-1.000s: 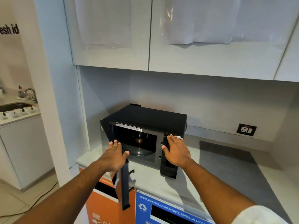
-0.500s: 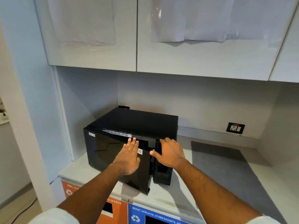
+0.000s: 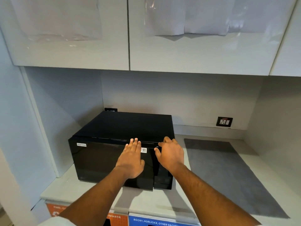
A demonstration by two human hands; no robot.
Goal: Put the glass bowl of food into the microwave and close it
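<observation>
microwave [image 3: 114,128]: black, on the bench [image 3: 162,203], under both hands
door [image 3: 101,162]: was wide open a second ago, half shut half a second ago; now nearly flush, right edge looks just proud at the bottom
left hand [image 3: 132,160]: flat on the door's right part, fingers [image 3: 134,144] straight and spread, gripping nothing, pressing
glass bowl: hidden behind the dark door past the left fingers; judged inside
right hand [image 3: 171,155]: just right of the left, on the control panel [image 3: 162,181], fingers loosely curled over the top front edge, gripping nothing, bracing
grey mat [image 3: 228,173]: right of the right fingers, bare
task: closing almost done; a final push probably needed to latch
</observation>
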